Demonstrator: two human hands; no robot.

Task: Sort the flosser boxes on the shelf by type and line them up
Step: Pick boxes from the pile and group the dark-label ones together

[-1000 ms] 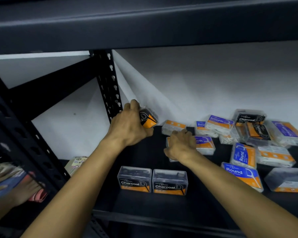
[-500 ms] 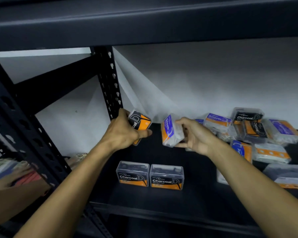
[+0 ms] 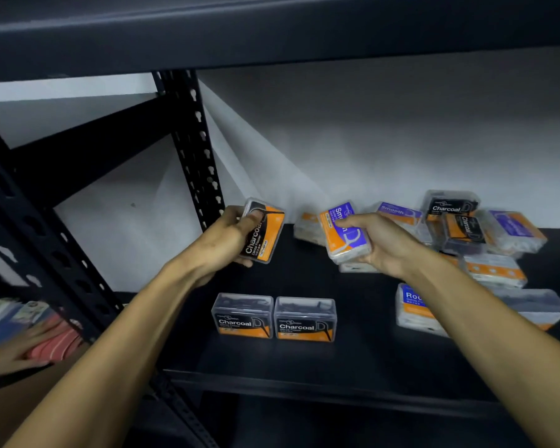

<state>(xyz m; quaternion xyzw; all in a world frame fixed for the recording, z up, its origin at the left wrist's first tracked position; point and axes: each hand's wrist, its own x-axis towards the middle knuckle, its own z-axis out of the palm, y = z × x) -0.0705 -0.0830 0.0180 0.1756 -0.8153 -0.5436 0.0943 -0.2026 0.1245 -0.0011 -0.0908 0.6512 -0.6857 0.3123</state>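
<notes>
Black-and-orange Charcoal box (image 3: 262,232) sits clamped in the left hand (image 3: 222,242) above the shelf (image 3: 353,360); the right hand (image 3: 383,242) grips a purple Smooth box (image 3: 345,232). Two Charcoal boxes (image 3: 274,316) stand touching, side by side, near the front edge.

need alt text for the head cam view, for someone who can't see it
A person's left hand holds a Charcoal flosser box and the right hand holds a blue Smooth box, both lifted above a dark shelf. Two Charcoal boxes stand side by side at the front; a mixed pile lies at the right.
</notes>
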